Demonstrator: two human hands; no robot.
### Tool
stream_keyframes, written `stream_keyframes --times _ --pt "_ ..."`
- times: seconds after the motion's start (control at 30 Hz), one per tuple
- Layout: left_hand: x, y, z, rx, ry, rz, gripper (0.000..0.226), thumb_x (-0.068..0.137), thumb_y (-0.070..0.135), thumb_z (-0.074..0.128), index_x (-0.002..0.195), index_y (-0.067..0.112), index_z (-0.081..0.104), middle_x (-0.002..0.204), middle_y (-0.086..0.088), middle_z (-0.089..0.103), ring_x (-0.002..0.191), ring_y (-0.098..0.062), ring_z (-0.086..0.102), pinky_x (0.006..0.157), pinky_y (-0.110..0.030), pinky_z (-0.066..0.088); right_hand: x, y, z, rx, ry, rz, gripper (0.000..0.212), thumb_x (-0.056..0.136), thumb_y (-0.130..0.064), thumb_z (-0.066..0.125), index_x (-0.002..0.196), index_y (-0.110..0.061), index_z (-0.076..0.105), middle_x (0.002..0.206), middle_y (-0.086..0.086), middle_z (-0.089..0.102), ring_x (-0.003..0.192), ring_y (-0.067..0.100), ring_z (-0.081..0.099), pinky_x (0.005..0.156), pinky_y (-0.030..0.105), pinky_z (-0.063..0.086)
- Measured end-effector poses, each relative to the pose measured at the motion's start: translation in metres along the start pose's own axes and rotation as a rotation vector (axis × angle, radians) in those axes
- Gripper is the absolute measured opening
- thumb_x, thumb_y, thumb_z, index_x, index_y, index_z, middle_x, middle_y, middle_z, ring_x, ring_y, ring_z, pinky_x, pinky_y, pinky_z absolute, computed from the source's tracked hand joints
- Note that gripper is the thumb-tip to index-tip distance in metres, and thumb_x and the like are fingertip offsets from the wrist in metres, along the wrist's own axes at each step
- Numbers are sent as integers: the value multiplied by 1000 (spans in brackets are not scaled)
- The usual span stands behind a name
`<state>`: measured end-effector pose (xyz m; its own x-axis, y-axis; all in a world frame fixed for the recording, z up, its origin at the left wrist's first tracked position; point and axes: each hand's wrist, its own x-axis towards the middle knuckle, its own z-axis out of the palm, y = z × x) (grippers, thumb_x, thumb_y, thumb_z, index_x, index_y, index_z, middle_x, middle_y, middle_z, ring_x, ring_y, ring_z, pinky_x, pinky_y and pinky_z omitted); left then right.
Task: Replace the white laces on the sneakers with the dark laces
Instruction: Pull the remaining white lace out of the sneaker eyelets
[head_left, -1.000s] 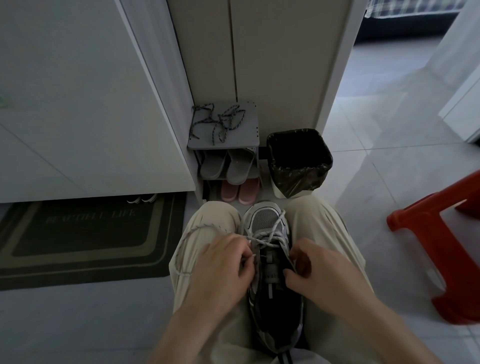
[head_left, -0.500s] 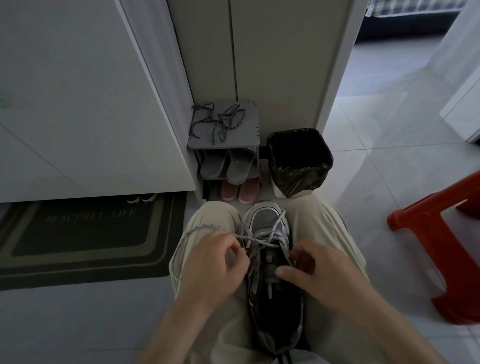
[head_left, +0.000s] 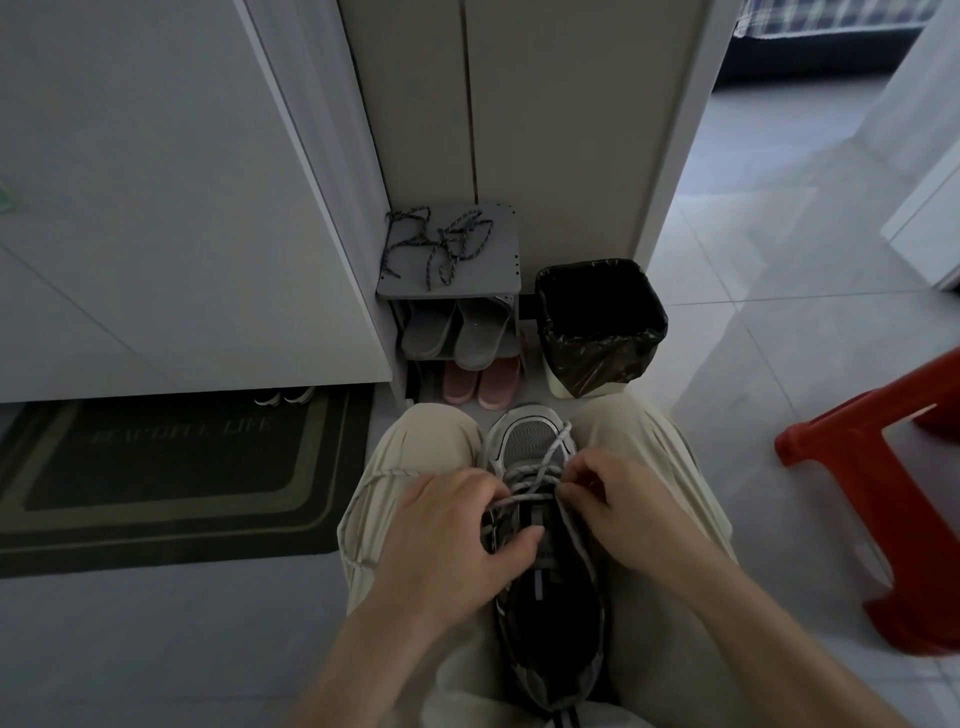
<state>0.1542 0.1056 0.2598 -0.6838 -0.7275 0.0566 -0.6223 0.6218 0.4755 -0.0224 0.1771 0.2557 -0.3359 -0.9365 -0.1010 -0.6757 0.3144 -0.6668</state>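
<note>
Right hand has moved up toward the toe, now pinching the white lace; left hand clamps the sneaker in the lap. Dark laces wait on the shoe rack. Risk: slack loop snags in an eyelet.

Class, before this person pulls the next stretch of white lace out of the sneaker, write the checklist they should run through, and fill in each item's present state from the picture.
1. Sneaker steadied between the knees, toe pointing away: ok.
2. Left hand bracing the tongue area: ok.
3. Right hand pinching the white lace near the upper eyelets: ok.
4. Loose lace end looping over the left thigh, free of snags: cannot tell.
5. Dark laces ready within view, lying on the small grey shoe rack: ok.
6. White lace fully out of the eyelets: not ok, several crossings remain.
</note>
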Motion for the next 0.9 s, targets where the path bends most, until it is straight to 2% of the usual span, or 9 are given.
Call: stream_keyframes --times 0.07,0.17,0.23,0.3,0.4,0.53,0.67,0.8,0.9 --pt "0 1 0 -35 6 -27 57 68 67 41 109 31 58 97 19 60 92 3 48 93 -24 37 2 1 2 -67 -2 -89 7 91 -23 54 85 -22 52 82 -9 54 75 10 50 61 16 36" --pt "0 2 3 -81 -31 -45 71 68 66 38 128 31 49 120 20 55 110 4 44 104 -27 33 3 -2 -3 -133 37 -117 8 94 -27 46 87 -23 46 80 -8 52 73 15 52 62 27 38" --pt "1 2 7 -77 -61 -44 77 67 66 35 134 29 45 132 17 51 120 0 44 107 -28 31 12 -8 -16 -141 183 -142 10 93 -29 43 87 -22 45 72 -5 57 65 19 55 60 34 43" --pt "2 2 10 -32 -92 -48 81 66 68 29 137 31 41 137 16 48 122 -3 44 109 -29 29 24 -15 -36 -70 289 -138 8 92 -30 46 87 -24 48 70 -7 62 64 17 58 61 33 46" --pt "3 -1 10 -20 -105 -57 81 66 69 27 136 32 42 135 17 50 119 -3 46 109 -30 27 27 -14 -50 -12 227 -88 7 88 -30 57 83 -26 57 72 -13 62 68 6 58 62 27 45" --pt "3 1 8 -67 -53 -65 76 66 65 32 132 31 48 126 16 58 113 -2 49 106 -29 30 5 -1 -20 -39 -20 -7 13 82 -41 66 77 -29 62 72 -12 63 69 0 57 62 18 43" --pt "2 2 7 -88 -55 -71 77 66 64 34 133 30 48 126 16 57 113 0 46 108 -33 30 0 3 4 -4 47 -26 11 88 -28 61 83 -18 61 76 -8 59 69 7 51 60 11 37" --pt "3 1 7 -103 -87 -66 75 67 63 35 133 30 47 127 16 57 117 -1 49 112 -36 25 0 0 6 -87 89 -99 15 94 -27 49 87 -14 52 82 -2 57 73 14 51 60 22 32" --pt "4 4 5 -82 -95 -62 76 66 63 31 132 30 46 126 16 57 117 -2 49 115 -30 16 10 -10 -8 -178 56 -121 15 96 -30 42 88 -18 43 76 -3 55 74 22 56 63 34 38"
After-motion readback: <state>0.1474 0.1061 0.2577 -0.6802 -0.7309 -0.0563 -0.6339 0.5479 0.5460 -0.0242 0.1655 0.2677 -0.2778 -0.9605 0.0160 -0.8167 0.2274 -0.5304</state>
